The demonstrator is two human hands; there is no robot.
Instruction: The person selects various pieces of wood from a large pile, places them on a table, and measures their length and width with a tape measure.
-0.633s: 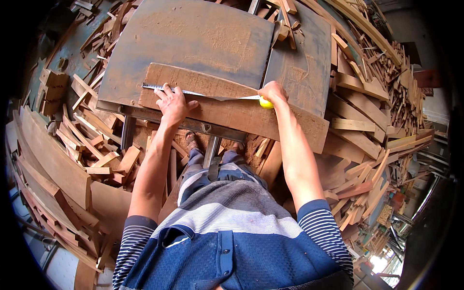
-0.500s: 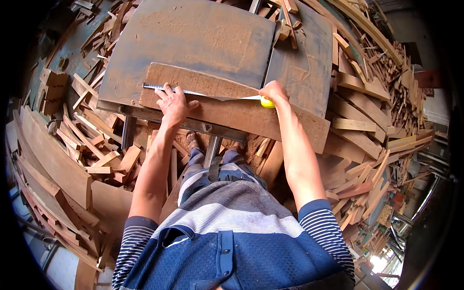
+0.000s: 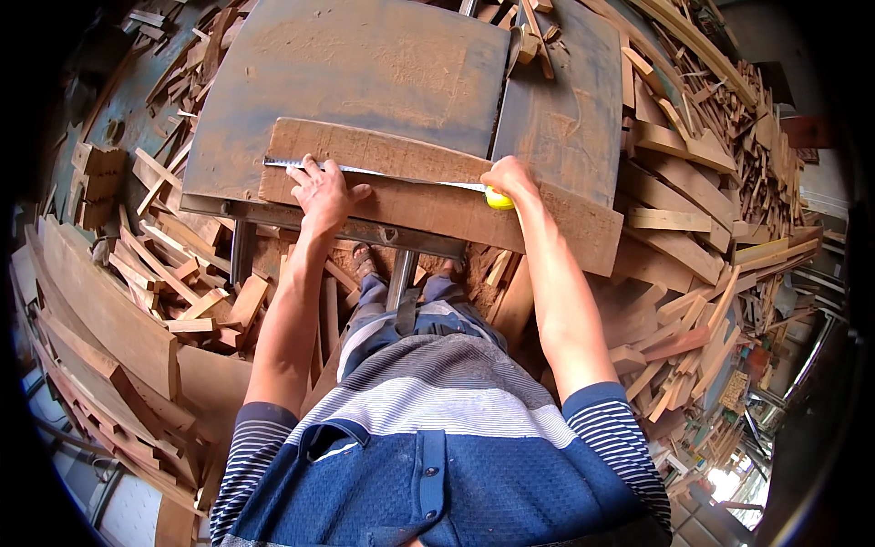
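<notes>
A long brown wooden board (image 3: 428, 211) lies at the near edge of a metal machine table (image 3: 365, 73), its right end jutting past the table. Along the board stretches the pale blade of a tape measure, whose yellow case (image 3: 499, 200) sits in my right hand (image 3: 513, 177). That hand's fingers are closed round the case, partly hiding it. My left hand (image 3: 323, 195) rests on the board near its left end, fingers spread, with the fingertips touching the blade. The blade's tip reaches the board's left end.
Sawdust coats the tabletop, and small offcuts (image 3: 538, 41) lie at its far right. Heaps of wood scraps (image 3: 187, 278) stand to the left, with more planks (image 3: 674, 219) stacked at the right. Large curved boards (image 3: 109, 310) lean at the lower left. Table legs (image 3: 401, 278) stand by my feet.
The view has shifted slightly. Both hands keep their places on the board and the tape measure, with the blade stretched as before.
</notes>
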